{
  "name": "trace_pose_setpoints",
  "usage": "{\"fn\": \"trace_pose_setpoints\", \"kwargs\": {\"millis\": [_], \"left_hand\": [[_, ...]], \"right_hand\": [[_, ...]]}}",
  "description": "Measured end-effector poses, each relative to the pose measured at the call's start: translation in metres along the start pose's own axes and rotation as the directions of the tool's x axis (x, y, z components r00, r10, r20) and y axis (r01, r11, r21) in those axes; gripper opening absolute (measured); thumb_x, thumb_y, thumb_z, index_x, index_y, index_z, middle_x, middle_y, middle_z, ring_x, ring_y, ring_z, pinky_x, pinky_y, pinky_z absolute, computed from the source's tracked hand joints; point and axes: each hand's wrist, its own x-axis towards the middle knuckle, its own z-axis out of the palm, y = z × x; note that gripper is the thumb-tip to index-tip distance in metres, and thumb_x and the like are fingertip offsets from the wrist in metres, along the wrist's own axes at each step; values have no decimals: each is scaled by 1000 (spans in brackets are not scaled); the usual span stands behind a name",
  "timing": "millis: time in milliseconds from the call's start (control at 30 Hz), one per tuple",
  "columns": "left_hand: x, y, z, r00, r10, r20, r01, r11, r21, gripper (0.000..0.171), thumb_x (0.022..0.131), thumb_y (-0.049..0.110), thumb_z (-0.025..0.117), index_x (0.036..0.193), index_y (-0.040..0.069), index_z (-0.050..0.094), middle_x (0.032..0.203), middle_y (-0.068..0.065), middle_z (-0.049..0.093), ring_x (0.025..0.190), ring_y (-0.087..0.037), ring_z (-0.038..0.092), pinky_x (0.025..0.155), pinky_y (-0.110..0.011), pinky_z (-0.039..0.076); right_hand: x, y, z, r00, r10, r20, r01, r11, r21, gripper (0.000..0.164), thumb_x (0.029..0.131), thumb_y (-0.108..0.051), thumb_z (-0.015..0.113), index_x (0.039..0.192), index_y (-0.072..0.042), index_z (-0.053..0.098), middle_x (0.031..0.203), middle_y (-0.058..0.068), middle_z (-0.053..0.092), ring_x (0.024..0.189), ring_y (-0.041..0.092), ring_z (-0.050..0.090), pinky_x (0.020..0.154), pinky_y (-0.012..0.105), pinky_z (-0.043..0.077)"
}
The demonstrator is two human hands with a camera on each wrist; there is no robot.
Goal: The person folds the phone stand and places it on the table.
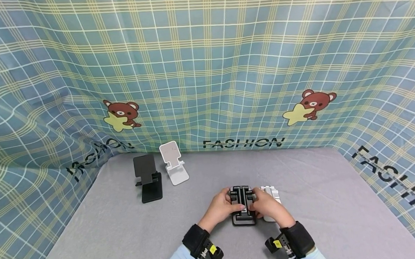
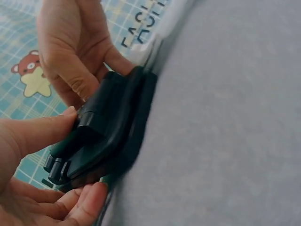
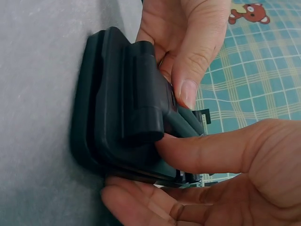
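A folded black phone stand [image 1: 244, 217] lies between both hands at the front middle of the table, its hinged arm facing up. My left hand [image 1: 221, 207] grips its left edge, thumb on top and fingers at the side. From the other side my right hand [image 1: 269, 206] holds it the same way, as the right wrist view shows with the thumb against the black hinge [image 3: 143, 94]. Just right of it a folded white phone stand [image 1: 270, 192] is partly hidden behind the right hand.
At the back left stand an unfolded black phone stand [image 1: 151, 187] and an unfolded white phone stand [image 1: 171, 153]. The grey cloth-covered table [image 1: 322, 178] is bordered by a checked curtain [image 1: 204, 67] at the back and both sides.
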Motion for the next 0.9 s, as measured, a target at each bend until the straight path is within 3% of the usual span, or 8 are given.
{"fn": "trace_pose_setpoints", "kwargs": {"millis": [300, 567, 767, 900], "left_hand": [[5, -9, 2, 999, 1, -42, 0, 1000, 18, 73, 76, 23, 79, 131, -12, 46, 93, -8, 53, 78, -15, 48, 63, -23, 41], [7, -13, 3, 997, 53, -62, -50, 997, 51, 65, 77, 24, 79, 125, -10, 53, 91, -10, 47, 76, -13, 43, 59, -19, 35], [5, -13, 4, 994, 80, -68, -75, 995, 67, 60, 77, 25, 79, 122, -7, 57, 87, -9, 42, 72, -11, 38, 58, -19, 31], [3, -13, 3, 995, 79, -66, -74, 994, 81, 64, 78, 25, 78, 126, -11, 54, 86, -8, 40, 73, -11, 36, 58, -19, 29]], "right_hand": [[2, 1, 3, 998, -37, -46, 32, 994, -106, 42, 80, 0, 64, 116, 17, 52, 80, 15, 62, 56, 20, 60, 52, 33, 53], [3, 3, 5, 982, -156, -108, 124, 957, -262, 7, 76, -2, 66, 78, 3, 61, 64, 4, 51, 54, 16, 48, 49, 27, 39], [3, 4, 7, 977, -174, -126, 128, 943, -308, 10, 72, -1, 66, 67, -3, 58, 62, 2, 46, 57, 16, 41, 51, 27, 34], [5, 4, 9, 977, -169, -127, 123, 944, -305, 11, 71, 0, 67, 66, -3, 58, 61, 2, 44, 56, 15, 40, 50, 26, 34]]}}
